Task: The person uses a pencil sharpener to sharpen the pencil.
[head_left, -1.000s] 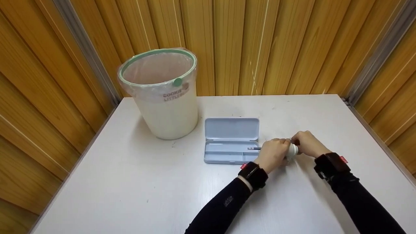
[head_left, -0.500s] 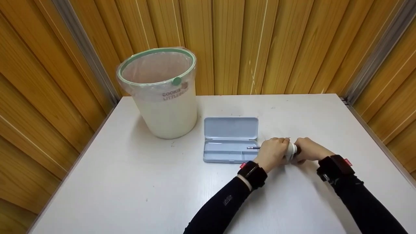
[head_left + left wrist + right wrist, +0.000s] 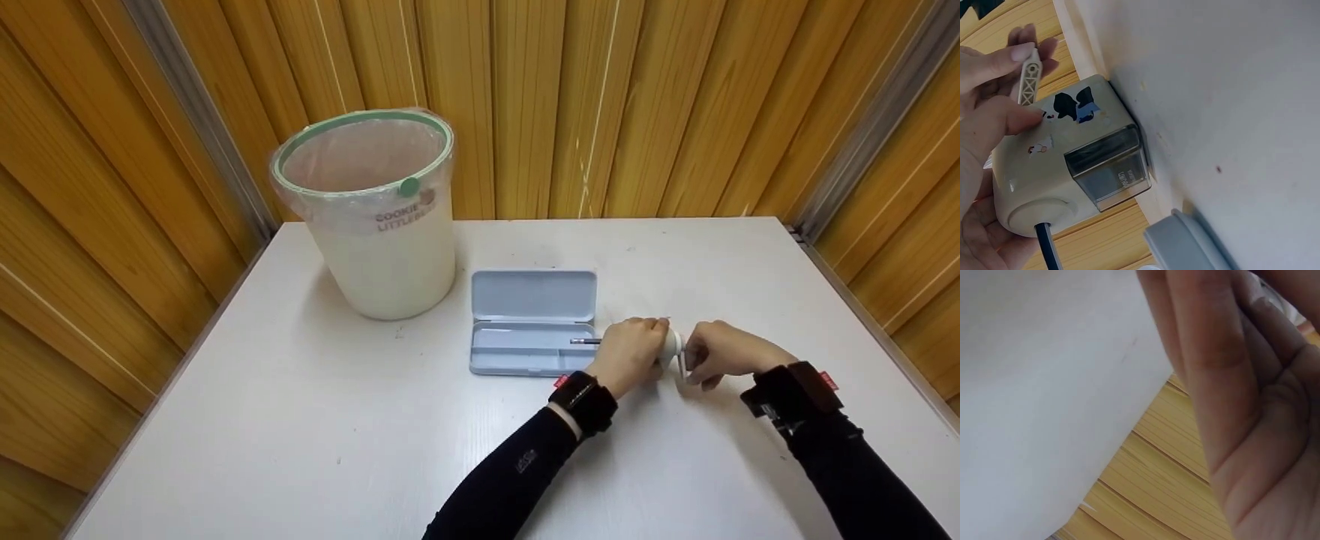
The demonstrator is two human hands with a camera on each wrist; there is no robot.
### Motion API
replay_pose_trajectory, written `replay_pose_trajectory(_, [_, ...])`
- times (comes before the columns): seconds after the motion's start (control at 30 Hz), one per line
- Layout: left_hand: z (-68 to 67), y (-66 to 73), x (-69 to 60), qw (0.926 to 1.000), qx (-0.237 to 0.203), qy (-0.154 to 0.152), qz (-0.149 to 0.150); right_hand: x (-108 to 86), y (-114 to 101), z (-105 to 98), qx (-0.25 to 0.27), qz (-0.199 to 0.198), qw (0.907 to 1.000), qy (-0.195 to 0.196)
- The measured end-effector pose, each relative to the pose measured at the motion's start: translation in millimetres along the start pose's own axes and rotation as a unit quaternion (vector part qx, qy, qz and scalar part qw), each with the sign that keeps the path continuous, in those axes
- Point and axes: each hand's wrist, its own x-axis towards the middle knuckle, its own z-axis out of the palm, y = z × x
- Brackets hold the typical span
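Our left fingers (image 3: 646, 330) are clamping the sharpener (image 3: 1053, 158), right fingers (image 3: 699, 349) its crank (image 3: 1029, 87), toward the desk's (image 3: 300, 420) right edge. The inserted pencil (image 3: 1047, 244) is looking unfinished.

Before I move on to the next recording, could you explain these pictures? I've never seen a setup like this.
There's no robot here: a person works with two bare hands. The wide view comes from a camera on the head, looking down; the others come from cameras on each wrist.

The left hand grips a pencil sharpener with a dark pencil sticking out of it. The right hand holds the end of its crank. The right wrist view shows mostly that hand up close, so the sharpener is clearest from the left wrist.

On the white table lie an open blue pencil case and, farther left, a lined bin with a green rim.
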Motion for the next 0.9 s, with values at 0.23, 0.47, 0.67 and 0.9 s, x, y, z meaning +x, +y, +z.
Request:
replay_pose_trajectory(0.23, [-0.4, -0.6, 0.4, 1.0, -0.003, 0.005, 0.0, -10.5, -19, -9, -0.042, -0.009, 0.999, 0.012])
replay_pose_trajectory(0.47, [0.2, -0.4, 0.0, 1.0, -0.004, 0.008, 0.002, -17.1, -30, -19, -0.057, -0.011, 0.9976, 0.038])
replay_pose_trajectory(0.67, [0.3, 0.6, 1.2, 1.0, -0.001, -0.006, -0.002, -17.4, -35, -23, -0.064, -0.011, 0.9958, 0.066])
replay_pose_trajectory(0.9, [0.0, 0.3, 1.8, 1.0, -0.002, -0.006, -0.002, -15.1, -39, -26, -0.118, -0.017, 0.9848, 0.126])
